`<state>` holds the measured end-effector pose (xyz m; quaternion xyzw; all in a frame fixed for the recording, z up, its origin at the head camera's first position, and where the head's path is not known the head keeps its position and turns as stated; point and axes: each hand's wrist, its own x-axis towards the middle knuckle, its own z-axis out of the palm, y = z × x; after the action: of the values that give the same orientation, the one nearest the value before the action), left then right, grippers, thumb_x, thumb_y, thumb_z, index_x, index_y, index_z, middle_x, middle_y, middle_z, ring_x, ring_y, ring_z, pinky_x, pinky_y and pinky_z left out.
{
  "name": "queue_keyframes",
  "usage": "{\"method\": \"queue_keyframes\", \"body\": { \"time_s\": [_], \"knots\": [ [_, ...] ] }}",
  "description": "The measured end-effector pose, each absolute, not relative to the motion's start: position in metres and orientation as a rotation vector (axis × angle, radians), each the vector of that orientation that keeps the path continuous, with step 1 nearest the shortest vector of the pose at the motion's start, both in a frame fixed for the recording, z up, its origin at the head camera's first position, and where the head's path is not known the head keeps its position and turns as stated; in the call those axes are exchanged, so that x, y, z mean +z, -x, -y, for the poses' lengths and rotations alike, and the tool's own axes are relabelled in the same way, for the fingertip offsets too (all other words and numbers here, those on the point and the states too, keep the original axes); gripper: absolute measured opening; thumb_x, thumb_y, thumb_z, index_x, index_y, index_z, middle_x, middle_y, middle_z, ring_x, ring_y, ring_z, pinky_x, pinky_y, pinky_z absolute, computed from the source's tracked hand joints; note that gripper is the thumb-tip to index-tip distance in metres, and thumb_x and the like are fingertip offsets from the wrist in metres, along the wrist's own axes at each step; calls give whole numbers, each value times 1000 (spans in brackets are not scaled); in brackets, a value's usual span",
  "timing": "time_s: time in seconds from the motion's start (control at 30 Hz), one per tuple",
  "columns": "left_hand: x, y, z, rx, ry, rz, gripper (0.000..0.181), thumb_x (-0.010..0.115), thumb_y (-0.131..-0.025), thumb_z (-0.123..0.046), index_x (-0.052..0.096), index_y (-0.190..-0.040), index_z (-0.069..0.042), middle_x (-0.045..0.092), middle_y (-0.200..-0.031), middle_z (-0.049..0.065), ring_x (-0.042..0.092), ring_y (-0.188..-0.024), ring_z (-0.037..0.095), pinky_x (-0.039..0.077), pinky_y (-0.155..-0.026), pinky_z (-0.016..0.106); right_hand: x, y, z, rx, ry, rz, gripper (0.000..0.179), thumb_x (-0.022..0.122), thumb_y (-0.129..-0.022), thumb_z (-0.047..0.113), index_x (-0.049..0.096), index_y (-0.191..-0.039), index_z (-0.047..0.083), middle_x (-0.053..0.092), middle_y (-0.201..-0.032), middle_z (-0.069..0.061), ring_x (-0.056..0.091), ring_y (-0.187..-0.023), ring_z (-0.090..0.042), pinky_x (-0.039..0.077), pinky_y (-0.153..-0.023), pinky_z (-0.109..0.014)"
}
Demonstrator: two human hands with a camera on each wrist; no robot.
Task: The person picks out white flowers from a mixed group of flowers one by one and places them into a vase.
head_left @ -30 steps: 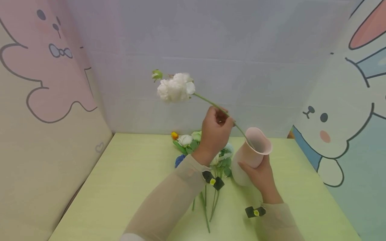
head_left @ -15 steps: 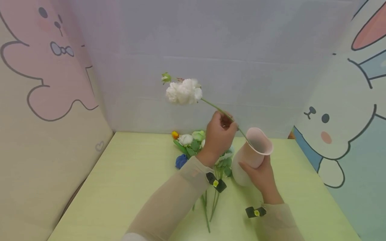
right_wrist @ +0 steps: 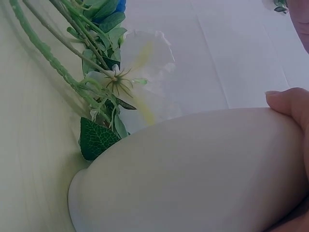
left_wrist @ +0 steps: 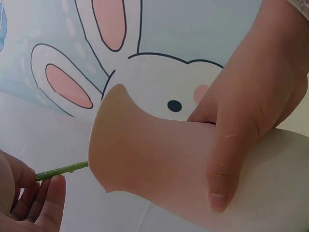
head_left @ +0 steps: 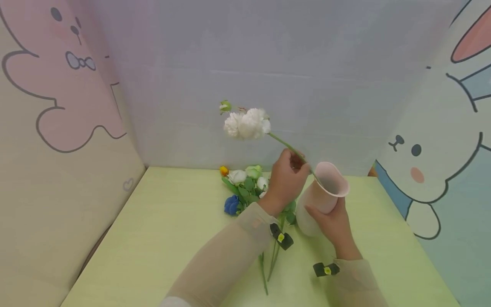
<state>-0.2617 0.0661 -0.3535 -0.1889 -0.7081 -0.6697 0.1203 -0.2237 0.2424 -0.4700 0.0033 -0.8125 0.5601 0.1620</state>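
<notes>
On the table, right of centre: vase, gripped round its body by the right hand, probably to steady it and leave the rim free. White flower next, stem slanting over that rim, pinched just outside by the left hand, likely for aim. Loose flowers lie just left, part-hidden by the left arm; one leaf beside the vase, maybe in the way

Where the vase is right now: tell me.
In the head view, the pale pink vase is right of centre, gripped by the right hand; just left of its mouth, the left hand pinches the stem of a white flower.
</notes>
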Motion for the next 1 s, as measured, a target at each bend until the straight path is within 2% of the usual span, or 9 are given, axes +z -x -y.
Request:
{"method": "queue_keyframes", "body": {
  "time_s": [0.3, 0.53, 0.77, 1.0],
  "knots": [
    [-357, 262, -70, -1978, 540, 2100, 19, 65, -97, -6, 57, -113, 0, 62, -97, -3, 62, -91, 7, 56, -83, 23, -468, 225, -243, 1608, -28, 2315, 106, 89, -82, 14, 20, -162, 18, 46, -145, -15, 48, -128, -31, 37, -109, -55],
    [-359, 262, -72, -1948, 569, 2144, 15, 64, -98, -6, 58, -112, -7, 62, -97, -2, 61, -93, 7, 55, -83, 21, -470, 225, -243, 1617, -38, 2311, 105, 88, -82, 12, 19, -161, 17, 45, -147, -16, 47, -129, -33, 37, -108, -57],
    [-360, 263, -75, -1931, 579, 2156, 15, 64, -98, -6, 58, -113, -8, 62, -98, -3, 62, -93, 6, 55, -83, 21, -468, 223, -241, 1621, -26, 2305, 103, 88, -82, 13, 21, -161, 16, 47, -145, -14, 49, -127, -28, 38, -108, -53],
    [-364, 266, -78, -1898, 595, 2185, 16, 63, -99, -8, 59, -114, -6, 63, -98, -4, 62, -92, 6, 54, -81, 22, -468, 223, -242, 1609, -29, 2318, 105, 87, -83, 14, 18, -162, 16, 44, -148, -15, 48, -129, -30, 39, -107, -54]
  ]
}}
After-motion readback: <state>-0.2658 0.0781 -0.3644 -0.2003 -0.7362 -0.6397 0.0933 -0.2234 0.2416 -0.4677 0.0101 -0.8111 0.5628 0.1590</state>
